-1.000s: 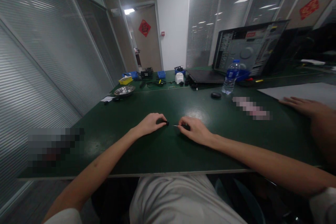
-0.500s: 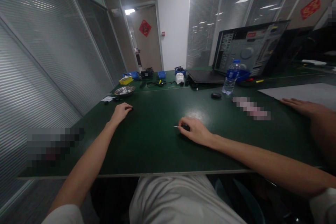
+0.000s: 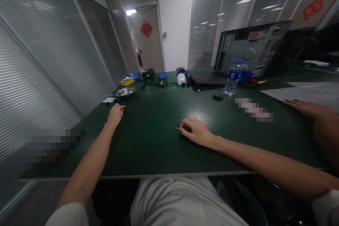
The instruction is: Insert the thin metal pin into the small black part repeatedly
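My right hand (image 3: pixel 196 131) rests on the green table, its fingers closed around a small screwdriver-like tool (image 3: pixel 187 129) with a dark handle. The tool's thin metal shaft points left, close above the tabletop. Farther left, my left hand (image 3: pixel 115 114) is over the table with its fingers drawn together. Whatever it holds is hidden by the fingers. Just beyond that hand stands a round metal dish (image 3: pixel 126 92) with small pale pieces inside. Small dark items lie beside a white paper (image 3: pixel 108 100) near the dish.
A water bottle (image 3: pixel 233 77) and a black mouse-like object (image 3: pixel 218 96) are at the right. Behind stands an opened computer case (image 3: pixel 249 51), with a flat black panel (image 3: pixel 209 78) beside it. Another person's hand (image 3: pixel 304 107) lies on a grey sheet (image 3: pixel 320 93). A yellow tray (image 3: pixel 127 81) stands far left.
My left hand has shifted left, and the small black thing that showed at its fingertips is no longer visible. My right hand and its tool have stayed in place.
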{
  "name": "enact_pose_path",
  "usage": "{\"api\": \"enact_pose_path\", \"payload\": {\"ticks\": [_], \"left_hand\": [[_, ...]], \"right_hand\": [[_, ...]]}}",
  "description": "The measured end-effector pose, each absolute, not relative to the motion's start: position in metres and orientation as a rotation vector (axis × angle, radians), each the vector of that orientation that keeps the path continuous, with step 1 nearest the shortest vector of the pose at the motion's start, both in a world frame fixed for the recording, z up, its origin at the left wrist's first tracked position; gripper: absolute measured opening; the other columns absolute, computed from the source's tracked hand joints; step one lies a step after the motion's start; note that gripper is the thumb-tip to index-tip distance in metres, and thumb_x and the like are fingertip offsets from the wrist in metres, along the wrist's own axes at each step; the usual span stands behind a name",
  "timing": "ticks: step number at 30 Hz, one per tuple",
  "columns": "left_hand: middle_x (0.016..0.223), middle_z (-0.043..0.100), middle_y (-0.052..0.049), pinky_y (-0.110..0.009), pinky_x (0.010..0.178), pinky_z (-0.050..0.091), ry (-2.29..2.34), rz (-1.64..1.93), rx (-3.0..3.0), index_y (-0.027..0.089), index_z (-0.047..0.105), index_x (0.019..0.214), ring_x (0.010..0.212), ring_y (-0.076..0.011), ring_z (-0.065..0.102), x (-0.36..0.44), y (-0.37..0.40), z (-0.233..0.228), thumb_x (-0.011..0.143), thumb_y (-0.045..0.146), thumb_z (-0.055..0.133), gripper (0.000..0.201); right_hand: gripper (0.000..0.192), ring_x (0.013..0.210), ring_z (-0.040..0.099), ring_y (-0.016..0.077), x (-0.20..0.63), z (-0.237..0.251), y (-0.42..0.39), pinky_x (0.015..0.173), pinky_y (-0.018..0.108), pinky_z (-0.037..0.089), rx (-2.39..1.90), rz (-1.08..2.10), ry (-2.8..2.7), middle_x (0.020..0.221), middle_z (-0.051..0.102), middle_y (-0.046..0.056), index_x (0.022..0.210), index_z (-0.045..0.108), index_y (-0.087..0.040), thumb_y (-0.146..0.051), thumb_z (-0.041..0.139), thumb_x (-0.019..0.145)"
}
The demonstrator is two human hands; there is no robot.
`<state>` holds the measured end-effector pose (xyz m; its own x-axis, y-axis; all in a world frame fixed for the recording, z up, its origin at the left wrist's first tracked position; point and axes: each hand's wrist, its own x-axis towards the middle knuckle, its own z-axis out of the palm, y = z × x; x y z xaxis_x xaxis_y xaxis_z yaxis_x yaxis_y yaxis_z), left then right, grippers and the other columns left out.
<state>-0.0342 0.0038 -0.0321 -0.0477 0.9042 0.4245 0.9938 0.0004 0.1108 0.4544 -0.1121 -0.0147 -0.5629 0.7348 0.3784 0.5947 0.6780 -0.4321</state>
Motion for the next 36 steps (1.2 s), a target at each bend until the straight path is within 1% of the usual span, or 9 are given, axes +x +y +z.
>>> {"api": "enact_pose_path", "payload": {"ticks": [8, 14, 16, 21, 24, 31, 36], "left_hand": [[0.112, 0.063, -0.015, -0.04, 0.094, 0.052, -2.109, -0.561, -1.955, 0.019, 0.077, 0.112, 0.104, -0.0319, 0.064, -0.038, 0.006, -0.035, 0.094, 0.027, 0.054, 0.03], [0.114, 0.067, -0.016, -0.04, 0.097, 0.049, -2.205, -0.652, -1.911, 0.017, 0.077, 0.112, 0.109, -0.0332, 0.064, -0.043, 0.012, -0.037, 0.096, 0.03, 0.052, 0.032], [0.113, 0.07, -0.015, -0.039, 0.096, 0.05, -2.27, -0.696, -1.895, 0.017, 0.077, 0.11, 0.107, -0.0328, 0.065, -0.046, 0.015, -0.037, 0.096, 0.032, 0.053, 0.032], [0.108, 0.077, -0.009, -0.035, 0.09, 0.052, -2.446, -0.8, -1.888, 0.021, 0.079, 0.104, 0.103, -0.0296, 0.07, -0.052, 0.02, -0.034, 0.09, 0.033, 0.062, 0.026], [0.109, 0.078, -0.008, -0.034, 0.09, 0.052, -2.513, -0.871, -1.871, 0.022, 0.079, 0.102, 0.104, -0.0284, 0.07, -0.054, 0.02, -0.033, 0.088, 0.033, 0.065, 0.023], [0.114, 0.077, -0.008, -0.037, 0.096, 0.05, -2.614, -1.009, -1.822, 0.023, 0.08, 0.098, 0.111, -0.0295, 0.067, -0.056, 0.02, -0.033, 0.084, 0.034, 0.069, 0.021], [0.108, 0.078, -0.008, -0.035, 0.089, 0.053, -2.672, -1.067, -1.797, 0.023, 0.081, 0.098, 0.103, -0.0276, 0.07, -0.059, 0.021, -0.032, 0.078, 0.033, 0.072, 0.024]], "right_hand": [[0.009, 0.076, 0.059, 0.0158, 0.454, -0.013, -0.113, 0.071, 0.029, 0.041, -1.024, 0.355, -2.359, 0.089, 0.067, 0.001, 0.099, 0.065, -0.021, -0.028, 0.06, 0.096], [0.009, 0.077, 0.059, 0.0157, 0.455, -0.014, -0.113, 0.072, 0.029, 0.041, -1.009, 0.362, -2.357, 0.089, 0.067, 0.001, 0.098, 0.064, -0.021, -0.028, 0.06, 0.097], [0.009, 0.077, 0.06, 0.0158, 0.455, -0.015, -0.113, 0.071, 0.028, 0.04, -1.013, 0.354, -2.359, 0.089, 0.067, 0.001, 0.098, 0.064, -0.021, -0.028, 0.06, 0.097], [0.01, 0.078, 0.06, 0.0159, 0.455, -0.016, -0.112, 0.072, 0.028, 0.04, -1.01, 0.352, -2.366, 0.09, 0.067, 0.001, 0.1, 0.065, -0.021, -0.028, 0.06, 0.097], [0.01, 0.078, 0.06, 0.0158, 0.455, -0.015, -0.113, 0.072, 0.028, 0.04, -1.013, 0.348, -2.363, 0.09, 0.067, 0.001, 0.1, 0.065, -0.021, -0.029, 0.06, 0.097], [0.009, 0.078, 0.06, 0.0159, 0.455, -0.013, -0.113, 0.072, 0.029, 0.041, -1.017, 0.351, -2.363, 0.09, 0.068, 0.001, 0.099, 0.065, -0.021, -0.028, 0.06, 0.097], [0.009, 0.077, 0.06, 0.0161, 0.455, -0.013, -0.113, 0.071, 0.029, 0.041, -1.02, 0.354, -2.372, 0.09, 0.067, 0.001, 0.099, 0.065, -0.021, -0.029, 0.06, 0.097]]}}
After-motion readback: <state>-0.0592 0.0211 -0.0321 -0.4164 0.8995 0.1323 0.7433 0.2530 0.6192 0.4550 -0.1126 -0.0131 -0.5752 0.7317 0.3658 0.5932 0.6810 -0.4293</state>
